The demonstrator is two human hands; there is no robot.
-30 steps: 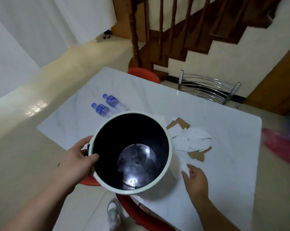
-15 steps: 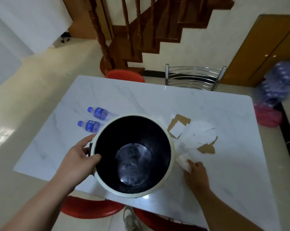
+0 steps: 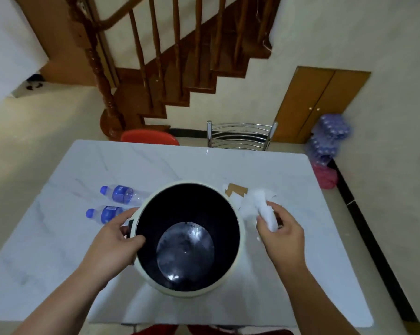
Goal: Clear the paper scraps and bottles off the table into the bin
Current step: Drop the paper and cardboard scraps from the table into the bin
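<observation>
- A white marble-patterned table (image 3: 264, 170) filled the middle of the view, with the person standing at its near edge.
- The bin (image 3: 238, 252), cream outside and black inside, was held above the table near its centre; its shiny round bottom showed nothing lying in it.
- The left hand (image 3: 112, 240) gripped the bin's left rim, thumb hooked over the lip into the dark interior and fingers wrapped around the outside wall.
- The right hand (image 3: 282, 234) was just right of the bin, closed around a crumpled white paper scrap (image 3: 268, 215) that stuck up out of the fist.
- More white paper scraps (image 3: 248, 206) lay on the table just behind that hand, beside the bin's far right rim.
- A brown cardboard piece (image 3: 236, 189) lay at the far edge of that pile, touching the white pieces.
- Two bottles with blue caps and blue labels lay on their sides on the left part of the table, caps pointing left: the far bottle (image 3: 122, 193) and the near bottle (image 3: 105, 213), side by side, the near one partly hidden by the left hand's fingers.
- Beyond the far edge stood a red stool (image 3: 148, 137) and a metal chair (image 3: 240, 135).
</observation>
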